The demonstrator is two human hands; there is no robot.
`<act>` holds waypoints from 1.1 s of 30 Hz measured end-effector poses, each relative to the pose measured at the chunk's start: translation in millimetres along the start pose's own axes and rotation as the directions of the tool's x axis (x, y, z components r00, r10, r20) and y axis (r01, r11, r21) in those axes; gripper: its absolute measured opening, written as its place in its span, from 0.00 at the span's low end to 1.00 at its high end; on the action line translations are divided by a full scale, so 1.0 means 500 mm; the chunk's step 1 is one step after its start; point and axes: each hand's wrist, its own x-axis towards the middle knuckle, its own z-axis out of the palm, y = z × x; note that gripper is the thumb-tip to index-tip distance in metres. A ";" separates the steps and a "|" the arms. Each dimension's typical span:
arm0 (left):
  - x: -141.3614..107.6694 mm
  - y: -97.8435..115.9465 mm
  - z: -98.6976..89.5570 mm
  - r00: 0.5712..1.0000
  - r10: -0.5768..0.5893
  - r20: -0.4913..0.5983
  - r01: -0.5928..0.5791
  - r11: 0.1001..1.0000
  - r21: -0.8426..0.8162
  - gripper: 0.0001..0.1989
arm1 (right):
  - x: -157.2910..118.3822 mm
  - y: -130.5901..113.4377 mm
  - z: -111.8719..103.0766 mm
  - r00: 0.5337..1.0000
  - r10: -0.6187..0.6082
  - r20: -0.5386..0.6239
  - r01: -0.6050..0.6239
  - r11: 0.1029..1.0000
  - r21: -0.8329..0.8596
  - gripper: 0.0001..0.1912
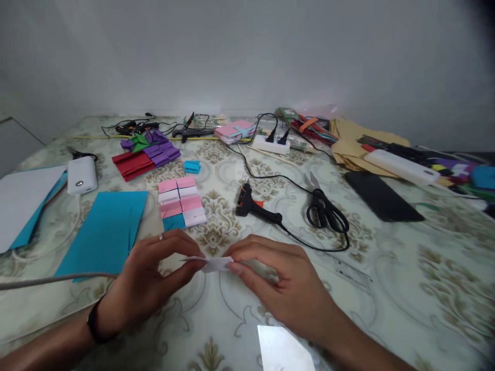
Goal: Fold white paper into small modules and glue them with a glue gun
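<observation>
A small white folded paper (217,265) is held level just above the patterned tablecloth, between both hands. My left hand (154,273), with a ring and a black wristband, pinches its left end between thumb and fingers. The right end is pinched by my right hand (282,278). Beyond the hands lie folded pink, white and blue papers (181,200) in two columns. A black glue gun (255,205) rests on its side past my right hand. A white paper piece (284,350) lies near the front edge, partly beside my right forearm.
Blue sheets (106,232) and a white power bank (82,175) lie left. Scissors (325,208), a clear ruler (351,273) and a black phone (381,196) are right. Red and purple folded papers (147,157) and a power strip (271,144) sit farther back, with cords across the cloth.
</observation>
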 end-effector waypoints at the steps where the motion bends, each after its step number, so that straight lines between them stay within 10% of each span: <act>1: 0.000 -0.001 0.000 1.000 -0.002 0.002 0.002 1.000 -0.009 0.02 | -0.001 -0.001 -0.001 1.000 -0.003 0.005 0.003 1.000 0.014 0.07; 17: -0.012 -0.004 0.005 0.984 0.176 0.010 -0.177 0.983 0.054 0.08 | -0.009 0.015 0.014 0.939 -0.343 0.019 0.341 0.924 -0.175 0.15; 33: -0.008 -0.001 0.011 0.976 0.208 0.072 -0.207 0.978 -0.016 0.01 | -0.004 0.021 0.018 0.952 -0.303 0.039 0.305 0.940 -0.153 0.06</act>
